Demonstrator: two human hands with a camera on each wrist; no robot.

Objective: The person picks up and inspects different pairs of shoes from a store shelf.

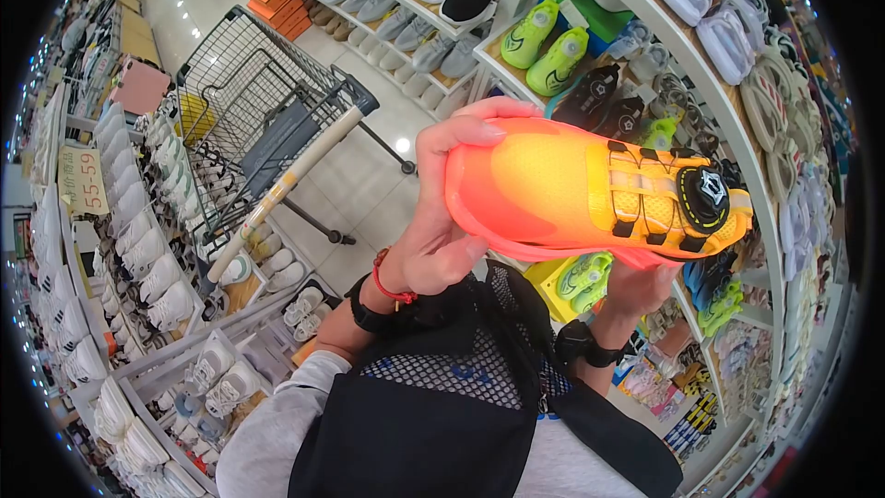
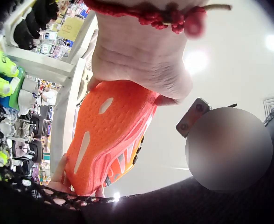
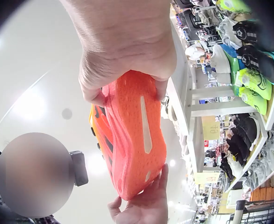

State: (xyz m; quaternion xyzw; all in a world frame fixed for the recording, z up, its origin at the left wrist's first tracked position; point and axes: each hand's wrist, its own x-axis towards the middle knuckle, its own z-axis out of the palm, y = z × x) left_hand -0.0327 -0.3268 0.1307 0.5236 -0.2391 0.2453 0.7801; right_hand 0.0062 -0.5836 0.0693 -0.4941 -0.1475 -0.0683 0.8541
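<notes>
A single orange and yellow sneaker (image 1: 544, 184) with a black lacing dial is held up between both hands in the head view. My left hand (image 1: 441, 203) grips its toe end, fingers along one side and thumb along the other. From beneath, my right hand (image 1: 643, 290) holds the heel end, partly covered by the shoe in that view. The orange outsole (image 2: 92, 126), with pale elongated inserts, faces the left wrist camera. In the right wrist view the right hand's thumb and fingers (image 3: 161, 88) clasp the opposite sides of the sole.
A wire shopping cart (image 1: 277, 120) with a pale handle stands in the aisle at left. White shelves packed with shoes surround me. Lime-green sneakers (image 1: 556, 60) sit on a rack just beyond the held shoe. Orange boxes (image 1: 278, 9) are stacked farther back.
</notes>
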